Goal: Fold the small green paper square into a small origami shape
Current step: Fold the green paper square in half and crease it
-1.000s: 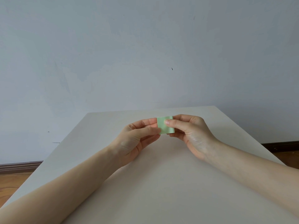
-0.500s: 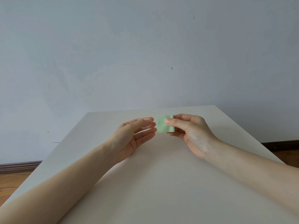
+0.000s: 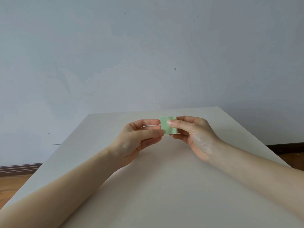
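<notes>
Held up off the desk [image 3: 164, 186] w/ both hands, approx centre of view, prob. so both sides stay reachable for the next crease: right hand [image 3: 194, 134] pinching green paper [image 3: 167, 128] at its 3 o'clock edge, thumb on the near face & fingers behind; left hand [image 3: 139, 137] closing on the 8 o'clock corner, thumb tip touching or just overlapping it, fingers loosely extended behind, firm grip not confirmable. Looks like a small pale-green near-square, flat, top edge straight, no clear crease visible, so judged early in folding.

Pale wall [image 3: 148, 55], white table [image 3: 164, 186], wooden floor [image 3: 11, 185]
</notes>
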Action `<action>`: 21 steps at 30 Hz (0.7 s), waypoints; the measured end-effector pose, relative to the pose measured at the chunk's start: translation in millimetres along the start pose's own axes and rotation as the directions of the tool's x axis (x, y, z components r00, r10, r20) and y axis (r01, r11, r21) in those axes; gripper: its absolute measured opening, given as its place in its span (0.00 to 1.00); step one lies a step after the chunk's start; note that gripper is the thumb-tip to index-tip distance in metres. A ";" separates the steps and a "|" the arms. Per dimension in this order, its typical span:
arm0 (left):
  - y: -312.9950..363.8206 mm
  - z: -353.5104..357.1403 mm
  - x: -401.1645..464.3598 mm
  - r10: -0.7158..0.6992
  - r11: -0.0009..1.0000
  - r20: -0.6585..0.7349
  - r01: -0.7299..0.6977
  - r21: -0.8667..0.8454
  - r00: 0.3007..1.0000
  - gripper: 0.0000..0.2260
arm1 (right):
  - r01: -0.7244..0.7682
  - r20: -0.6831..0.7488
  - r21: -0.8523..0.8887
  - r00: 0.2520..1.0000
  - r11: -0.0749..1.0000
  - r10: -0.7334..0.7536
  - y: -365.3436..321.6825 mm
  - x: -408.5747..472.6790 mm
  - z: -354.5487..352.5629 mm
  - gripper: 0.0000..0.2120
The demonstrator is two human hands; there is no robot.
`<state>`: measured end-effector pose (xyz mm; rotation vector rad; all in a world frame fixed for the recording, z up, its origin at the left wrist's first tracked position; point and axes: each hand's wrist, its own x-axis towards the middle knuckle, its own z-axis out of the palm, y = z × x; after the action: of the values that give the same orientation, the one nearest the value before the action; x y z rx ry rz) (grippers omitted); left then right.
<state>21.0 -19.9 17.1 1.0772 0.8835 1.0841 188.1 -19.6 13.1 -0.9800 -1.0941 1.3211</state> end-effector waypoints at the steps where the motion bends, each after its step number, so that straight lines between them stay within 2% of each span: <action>1: -0.3 0.5 -0.3 0.009 1.000 -0.008 -0.009 0.007 1.000 0.09 | -0.001 -0.002 -0.001 1.000 1.000 0.001 0.3 0.2 0.1 0.03; 8: -1.9 2.4 -1.1 0.050 0.998 -0.025 -0.049 0.042 0.998 0.09 | -0.001 0.002 -0.017 1.000 1.000 0.001 1.0 0.7 0.7 0.05; 21: -1.4 3.3 -1.9 0.041 0.999 -0.039 -0.040 0.015 0.998 0.08 | 0.004 -0.006 0.005 1.000 1.000 -0.004 1.4 1.4 0.1 0.04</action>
<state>24.0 -22.6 16.6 1.0928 0.9048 1.1370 187.5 -18.1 11.8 -0.9767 -1.0870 1.3169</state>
